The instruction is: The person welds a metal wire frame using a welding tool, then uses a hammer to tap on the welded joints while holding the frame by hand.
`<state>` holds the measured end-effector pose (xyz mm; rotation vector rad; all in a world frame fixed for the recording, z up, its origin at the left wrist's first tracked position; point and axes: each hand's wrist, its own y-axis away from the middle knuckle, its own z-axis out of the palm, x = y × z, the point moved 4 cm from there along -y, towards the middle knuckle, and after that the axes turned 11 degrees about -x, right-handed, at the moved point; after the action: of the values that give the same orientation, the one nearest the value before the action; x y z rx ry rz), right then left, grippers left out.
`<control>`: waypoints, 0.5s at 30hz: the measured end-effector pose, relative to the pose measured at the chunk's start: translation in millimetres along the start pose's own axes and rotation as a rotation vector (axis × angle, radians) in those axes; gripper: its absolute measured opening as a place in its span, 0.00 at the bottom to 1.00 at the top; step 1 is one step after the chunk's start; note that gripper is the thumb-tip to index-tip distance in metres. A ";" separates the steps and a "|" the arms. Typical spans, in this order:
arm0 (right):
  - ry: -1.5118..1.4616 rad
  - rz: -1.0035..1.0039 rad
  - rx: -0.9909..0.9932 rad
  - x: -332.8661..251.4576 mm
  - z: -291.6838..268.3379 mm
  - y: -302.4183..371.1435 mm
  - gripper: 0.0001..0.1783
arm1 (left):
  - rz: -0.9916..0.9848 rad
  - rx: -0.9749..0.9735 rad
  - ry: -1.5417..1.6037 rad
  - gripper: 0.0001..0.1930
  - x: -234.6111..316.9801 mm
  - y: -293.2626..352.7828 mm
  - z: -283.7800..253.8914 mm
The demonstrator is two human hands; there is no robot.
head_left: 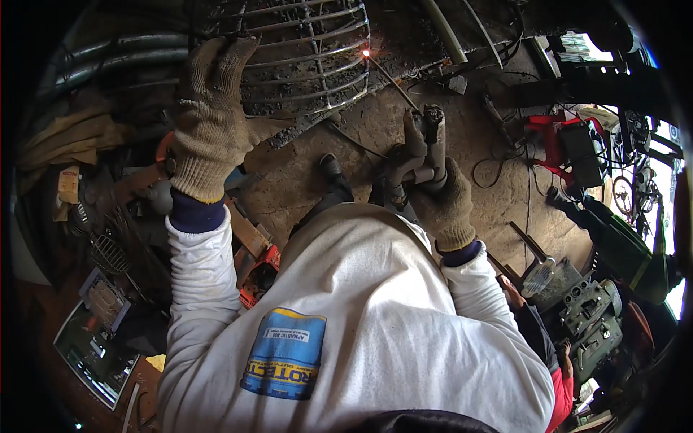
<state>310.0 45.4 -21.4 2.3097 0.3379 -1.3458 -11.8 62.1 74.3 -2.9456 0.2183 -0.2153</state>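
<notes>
A curved metal grille [317, 58] of several parallel bars lies on a dark work surface at the top. My right hand [444, 206], in a brown knitted glove, is closed around a welding electrode holder [431, 148]. From its jaws a thin welding rod [393, 83] slants up and left. The rod's tip glows [366, 53] at the grille's right edge bar. At the grille's left side is my left hand [213, 112], gloved alike, its fingers stretched forward over the bar ends. What lies under that palm is hidden.
Cables [498, 169] trail over the brown floor [289, 173]. A red stool [552, 141] stands at right, near a green-grey machine [595, 325]. Another person's red sleeve [561, 393] shows at lower right. A red crate [263, 274] and a wire basket [110, 254] are at left.
</notes>
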 end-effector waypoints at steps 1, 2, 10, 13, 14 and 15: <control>0.007 -0.013 -0.006 0.0 0.1 0.0 0.24 | -0.002 -0.003 -0.012 0.51 0.5 -0.4 -0.2; 0.007 -0.012 -0.007 1.6 1.8 -0.5 0.24 | -0.005 -0.007 -0.023 0.51 0.9 -0.9 -0.5; 0.094 -0.198 0.034 0.5 8.1 -5.9 0.15 | 0.369 -0.072 -1.438 0.28 -28.7 50.4 50.1; 0.165 -0.188 0.012 -12.6 6.9 -5.1 0.15 | 0.224 -0.049 -1.071 0.32 -32.2 53.0 52.7; 0.265 -0.147 0.006 -16.6 6.9 -4.5 0.16 | 0.197 -0.035 -0.974 0.32 -32.4 51.0 51.3; 0.265 -0.145 0.007 -7.0 8.9 -2.4 0.16 | 0.177 -0.026 -0.894 0.33 -32.3 47.7 49.3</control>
<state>298.7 43.1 -19.7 2.5143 0.5948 -1.1048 -42.0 29.0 13.1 -2.6966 0.3317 1.0938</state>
